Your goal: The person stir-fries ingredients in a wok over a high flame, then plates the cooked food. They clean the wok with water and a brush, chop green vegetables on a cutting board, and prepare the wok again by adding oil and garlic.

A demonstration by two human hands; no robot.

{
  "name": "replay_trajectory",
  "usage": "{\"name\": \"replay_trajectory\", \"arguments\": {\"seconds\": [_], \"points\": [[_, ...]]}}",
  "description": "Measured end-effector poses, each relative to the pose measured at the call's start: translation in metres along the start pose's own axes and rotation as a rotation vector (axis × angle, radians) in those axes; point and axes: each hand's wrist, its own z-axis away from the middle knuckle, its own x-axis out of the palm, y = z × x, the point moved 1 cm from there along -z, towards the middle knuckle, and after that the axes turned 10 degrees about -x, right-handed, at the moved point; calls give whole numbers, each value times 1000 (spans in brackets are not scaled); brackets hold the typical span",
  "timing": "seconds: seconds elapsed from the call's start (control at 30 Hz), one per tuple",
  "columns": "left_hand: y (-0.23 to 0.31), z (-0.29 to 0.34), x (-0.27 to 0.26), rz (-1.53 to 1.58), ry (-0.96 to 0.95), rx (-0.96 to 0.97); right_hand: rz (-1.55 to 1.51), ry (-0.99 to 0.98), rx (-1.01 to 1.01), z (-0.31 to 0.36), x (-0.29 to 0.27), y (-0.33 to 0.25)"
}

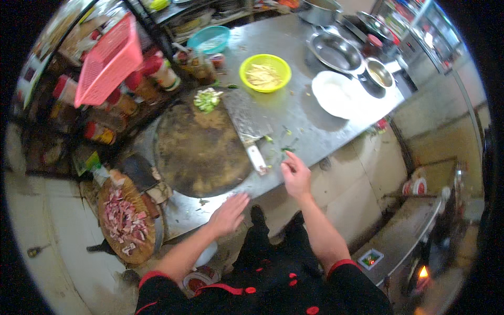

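Observation:
My left hand (229,213) lies flat with its fingers stretched out, at the near edge of the steel table (181,207), below a round wooden chopping board (199,152). My right hand (296,176) is over the table's front edge, its fingers loosely bent and pointing at green scraps (287,149). I see nothing held in either hand. Between the board and my right hand rests a cleaver (245,118), its white handle toward me. A small heap of chopped green and white vegetable (208,100) sits at the board's far edge.
Beyond the cleaver stands a yellow basket (283,81) of pale strips. A white bowl (336,94) and steel pans (336,50) are farther right. Cut meat (125,223) covers another board at left, below a shelf with jars and a pink basket (107,65). A flame (423,272) burns at lower right.

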Motion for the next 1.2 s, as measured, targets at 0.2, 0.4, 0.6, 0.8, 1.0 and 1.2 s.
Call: {"name": "replay_trajectory", "arguments": {"seconds": [0.2,0.4,0.6,0.8,1.0,1.2], "points": [[72,102,114,173,-165,-894,369,183,199,-2,-61,137],[107,72,137,262,-338,-930,416,232,59,-35,-57,190],[112,-29,123,204,-307,-999,85,-95,-13,-43,-99,120],[133,-160,143,276,-394,-799,321,221,170,94,-208,130],[94,-333,221,981,-163,-914,852,653,689,188,-402,169],[42,-501,270,1530,247,-906,876,597,695,223,-513,219]]}}
